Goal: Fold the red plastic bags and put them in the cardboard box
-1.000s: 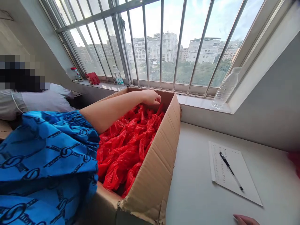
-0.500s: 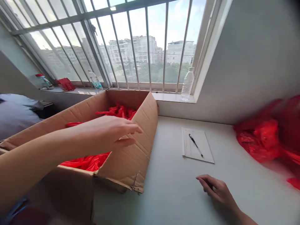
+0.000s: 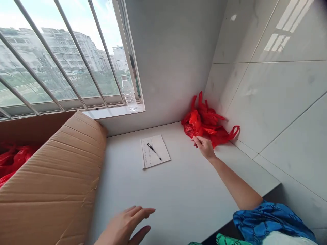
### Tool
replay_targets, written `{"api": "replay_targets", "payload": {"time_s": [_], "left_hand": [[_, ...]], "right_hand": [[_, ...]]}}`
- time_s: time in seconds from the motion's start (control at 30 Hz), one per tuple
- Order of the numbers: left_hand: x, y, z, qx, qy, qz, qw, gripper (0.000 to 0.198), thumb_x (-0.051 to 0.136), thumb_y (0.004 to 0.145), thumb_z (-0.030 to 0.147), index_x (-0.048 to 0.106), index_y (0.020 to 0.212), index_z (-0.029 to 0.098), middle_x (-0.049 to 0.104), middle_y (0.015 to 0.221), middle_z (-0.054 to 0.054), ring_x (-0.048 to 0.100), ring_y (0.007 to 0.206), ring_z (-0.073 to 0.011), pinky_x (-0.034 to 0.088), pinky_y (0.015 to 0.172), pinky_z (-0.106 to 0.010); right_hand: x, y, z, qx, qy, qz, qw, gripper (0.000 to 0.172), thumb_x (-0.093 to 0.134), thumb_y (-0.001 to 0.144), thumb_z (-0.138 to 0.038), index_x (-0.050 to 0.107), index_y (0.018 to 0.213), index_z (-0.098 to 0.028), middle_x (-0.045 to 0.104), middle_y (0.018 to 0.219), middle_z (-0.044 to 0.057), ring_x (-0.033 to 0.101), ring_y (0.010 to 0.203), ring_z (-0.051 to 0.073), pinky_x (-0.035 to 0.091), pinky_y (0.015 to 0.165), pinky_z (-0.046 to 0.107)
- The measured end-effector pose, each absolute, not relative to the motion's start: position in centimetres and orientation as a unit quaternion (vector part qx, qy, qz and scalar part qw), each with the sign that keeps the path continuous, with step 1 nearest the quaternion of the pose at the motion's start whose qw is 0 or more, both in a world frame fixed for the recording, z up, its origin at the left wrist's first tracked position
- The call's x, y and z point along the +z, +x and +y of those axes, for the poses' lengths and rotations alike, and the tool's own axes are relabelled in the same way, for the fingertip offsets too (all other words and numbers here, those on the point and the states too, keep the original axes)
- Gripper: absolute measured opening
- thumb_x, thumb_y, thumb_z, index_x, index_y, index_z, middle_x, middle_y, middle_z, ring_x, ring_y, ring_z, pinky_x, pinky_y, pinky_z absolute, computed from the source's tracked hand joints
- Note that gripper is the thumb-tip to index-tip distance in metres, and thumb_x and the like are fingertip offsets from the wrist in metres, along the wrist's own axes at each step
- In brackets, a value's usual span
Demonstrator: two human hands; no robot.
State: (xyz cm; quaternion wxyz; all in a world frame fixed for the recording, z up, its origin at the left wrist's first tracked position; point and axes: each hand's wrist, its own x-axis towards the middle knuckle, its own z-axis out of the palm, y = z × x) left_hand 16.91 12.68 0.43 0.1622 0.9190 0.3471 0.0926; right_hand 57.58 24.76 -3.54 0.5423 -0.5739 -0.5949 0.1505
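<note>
My right hand [image 3: 203, 147] is at the front of a heap of red plastic bags [image 3: 201, 119] in the table's far corner. Its fingers are curled together right by the heap's near edge. Whether they pinch any of the plastic I cannot make out. My left hand [image 3: 127, 223] hovers low over the near part of the white table [image 3: 178, 190], fingers apart, thumb out, holding nothing. Between the heap and the box lies a notepad [image 3: 155, 158] with printed or written marks, and a black-and-clear pen [image 3: 154, 151] rests across it.
At left stands a large cardboard box [image 3: 58, 170] with a raised flap; more red plastic bags [image 3: 17, 160] are inside. A clear plastic bottle [image 3: 129, 95] stands on the sill beside the barred window. Marbled wall tiles [image 3: 276, 102] bound the right side.
The view has swung right. My left hand has come away from above the box to over the table. My right hand has reached forward to the red bags.
</note>
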Motion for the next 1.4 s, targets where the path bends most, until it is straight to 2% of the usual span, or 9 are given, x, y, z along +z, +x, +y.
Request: {"api": "replay_targets", "payload": {"time_s": [0.17, 0.3, 0.57, 0.73, 0.87, 0.97, 1.1, 1.23, 1.4], "left_hand": [[-3.2, 22.5, 16.6, 0.056, 0.91, 0.36, 0.198, 0.028, 0.047, 0.094, 0.024, 0.066, 0.115, 0.029, 0.072, 0.096, -0.002, 0.069, 0.088, -0.0201, 0.054, 0.075, -0.03], [-6.3, 23.0, 18.0, 0.128, 0.896, 0.376, 0.196, 0.029, 0.043, 0.094, 0.021, 0.068, 0.108, 0.027, 0.069, 0.086, -0.002, 0.066, 0.078, -0.0177, 0.05, 0.072, -0.029], [-6.9, 22.2, 17.8, 0.172, 0.876, 0.37, 0.258, 0.028, 0.044, 0.095, 0.024, 0.071, 0.101, 0.027, 0.068, 0.084, -0.003, 0.064, 0.077, -0.016, 0.046, 0.069, -0.025], [-6.1, 22.2, 18.1, 0.182, 0.832, 0.387, 0.353, 0.026, 0.046, 0.096, 0.032, 0.069, 0.107, 0.025, 0.067, 0.084, -0.003, 0.061, 0.072, -0.0149, 0.045, 0.065, -0.024], [-5.6, 21.6, 18.9, 0.286, 0.726, 0.429, 0.454, 0.037, 0.047, 0.096, 0.041, 0.055, 0.127, 0.023, 0.065, 0.088, -0.003, 0.062, 0.073, -0.014, 0.048, 0.066, -0.024], [-5.5, 20.6, 19.7, 0.412, 0.634, 0.476, 0.45, 0.046, 0.048, 0.095, 0.046, 0.048, 0.133, 0.02, 0.064, 0.101, -0.007, 0.063, 0.079, -0.0148, 0.051, 0.069, -0.027], [-5.5, 19.0, 20.4, 0.54, 0.555, 0.53, 0.345, 0.042, 0.047, 0.097, 0.045, 0.049, 0.129, 0.019, 0.061, 0.118, -0.011, 0.061, 0.102, -0.0191, 0.051, 0.084, -0.034], [-4.2, 18.8, 19.8, 0.532, 0.617, 0.547, 0.192, 0.029, 0.047, 0.098, 0.037, 0.057, 0.121, 0.022, 0.058, 0.125, -0.009, 0.053, 0.12, -0.0223, 0.042, 0.103, -0.041], [-1.1, 19.2, 18.0, 0.345, 0.82, 0.413, 0.196, 0.023, 0.049, 0.098, 0.03, 0.062, 0.115, 0.023, 0.063, 0.113, -0.007, 0.06, 0.105, -0.0198, 0.047, 0.092, -0.034]], "right_hand": [[0.1, 61.9, 31.9, 0.065, -0.615, -0.496, 0.609, 0.048, 0.049, 0.094, -0.049, 0.056, 0.123, -0.011, 0.064, 0.115, 0.014, 0.061, 0.1, 0.018, 0.047, 0.092, 0.033], [1.2, 63.0, 36.5, 0.075, -0.648, -0.444, 0.614, 0.039, 0.06, 0.092, -0.04, 0.056, 0.124, -0.018, 0.055, 0.132, 0.011, 0.057, 0.112, 0.023, 0.047, 0.098, 0.046], [1.6, 63.4, 36.2, 0.153, -0.616, -0.385, 0.67, 0.017, 0.058, 0.094, -0.033, 0.064, 0.096, -0.017, 0.065, 0.108, 0.005, 0.061, 0.095, 0.017, 0.051, 0.087, 0.036], [2.4, 60.5, 32.7, 0.255, -0.54, -0.386, 0.703, 0.023, 0.046, 0.091, -0.038, 0.062, 0.089, -0.022, 0.069, 0.083, -0.001, 0.063, 0.074, 0.015, 0.053, 0.07, 0.028], [1.0, 54.7, 29.7, 0.491, -0.444, -0.422, 0.62, 0.029, 0.049, 0.083, -0.043, 0.065, 0.091, -0.02, 0.07, 0.073, 0.004, 0.067, 0.069, 0.022, 0.055, 0.063, 0.035], [-0.9, 49.9, 27.4, 0.589, -0.407, -0.476, 0.51, 0.034, 0.043, 0.086, -0.044, 0.066, 0.088, -0.018, 0.072, 0.078, 0.009, 0.068, 0.072, 0.025, 0.054, 0.064, 0.038], [-3.0, 46.2, 25.0, 0.535, -0.425, -0.626, 0.377, 0.029, 0.049, 0.086, -0.038, 0.069, 0.096, -0.02, 0.073, 0.096, 0.008, 0.069, 0.087, 0.024, 0.054, 0.075, 0.037], [-2.7, 45.8, 22.4, 0.341, -0.473, -0.72, 0.375, 0.029, 0.057, 0.087, -0.035, 0.066, 0.113, -0.025, 0.069, 0.115, 0.006, 0.064, 0.106, 0.024, 0.054, 0.076, 0.034], [-1.5, 45.6, 16.4, 0.126, -0.432, -0.78, 0.434, 0.016, 0.051, 0.093, -0.028, 0.066, 0.099, -0.028, 0.071, 0.088, 0.005, 0.066, 0.08, 0.022, 0.052, 0.073, 0.038]]}}
